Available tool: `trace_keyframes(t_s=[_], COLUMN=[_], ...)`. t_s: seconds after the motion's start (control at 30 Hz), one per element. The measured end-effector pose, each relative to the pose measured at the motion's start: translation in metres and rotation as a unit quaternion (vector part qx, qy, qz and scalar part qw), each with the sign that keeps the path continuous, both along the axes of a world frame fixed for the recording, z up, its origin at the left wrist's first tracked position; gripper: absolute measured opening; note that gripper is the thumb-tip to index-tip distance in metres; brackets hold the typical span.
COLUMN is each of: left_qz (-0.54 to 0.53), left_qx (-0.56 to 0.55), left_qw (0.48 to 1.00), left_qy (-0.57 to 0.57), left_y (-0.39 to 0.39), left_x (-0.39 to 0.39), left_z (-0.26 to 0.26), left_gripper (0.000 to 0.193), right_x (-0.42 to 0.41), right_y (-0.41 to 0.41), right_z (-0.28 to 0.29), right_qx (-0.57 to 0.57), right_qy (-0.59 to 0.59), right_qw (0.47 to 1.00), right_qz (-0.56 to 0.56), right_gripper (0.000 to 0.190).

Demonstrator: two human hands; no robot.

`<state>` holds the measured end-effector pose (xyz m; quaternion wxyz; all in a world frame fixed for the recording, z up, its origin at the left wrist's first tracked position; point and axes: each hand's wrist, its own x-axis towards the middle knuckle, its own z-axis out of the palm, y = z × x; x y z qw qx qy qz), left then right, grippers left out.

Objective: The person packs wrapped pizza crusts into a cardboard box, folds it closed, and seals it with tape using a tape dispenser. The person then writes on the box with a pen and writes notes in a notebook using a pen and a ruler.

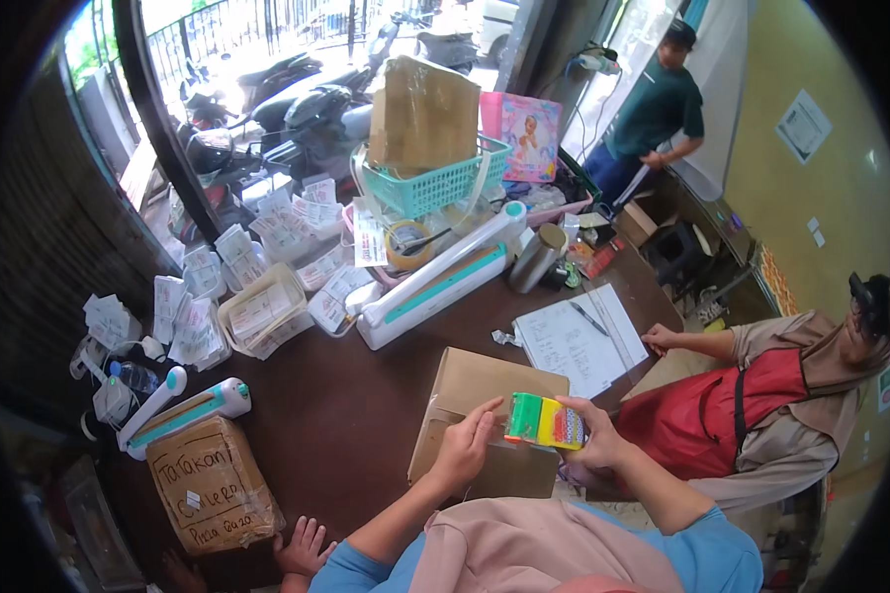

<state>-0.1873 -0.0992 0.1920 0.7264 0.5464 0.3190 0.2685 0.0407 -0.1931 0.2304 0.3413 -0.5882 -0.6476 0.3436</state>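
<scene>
My right hand [601, 437] grips a small green and yellow packaged item [545, 421], with the thumb along its top edge. My left hand [469, 443] is at the item's green end, fingers extended; whether the fingertips touch it is hard to tell. Beneath both hands lies a brown cardboard box [482, 378] on the dark brown table [326, 415]. Just beyond the box is an open notebook [564, 345] with handwriting, a pen [588, 319] resting on its page.
Two white-and-teal heat sealers [437, 285] [193, 415] stand on the table. A taped carton [211, 485] bears handwriting. Bundled paper slips [263, 311], a teal basket [430, 181] and a metal tumbler [538, 259] line the back. Another person's hand [304, 547] rests nearby; a red-aproned person [712, 415] stands right.
</scene>
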Motion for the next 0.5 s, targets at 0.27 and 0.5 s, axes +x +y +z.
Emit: trace_keyframes(t_s=[0.27, 0.5], left_qz=[-0.074, 0.076], left_qx=[-0.238, 0.0], left_qw=[0.968, 0.997], left_qy=[0.006, -0.009], left_y=[-0.009, 0.036], left_x=[-0.01, -0.045], left_z=[0.016, 0.027], left_gripper=[0.04, 0.022], right_x=[0.0, 0.008], right_y=[-0.012, -0.003], right_z=[-0.001, 0.035], right_qx=[-0.004, -0.068], right_qy=[-0.002, -0.069], right_qw=[1.0, 0.994], right_qz=[0.027, 0.046], right_gripper=[0.082, 0.086])
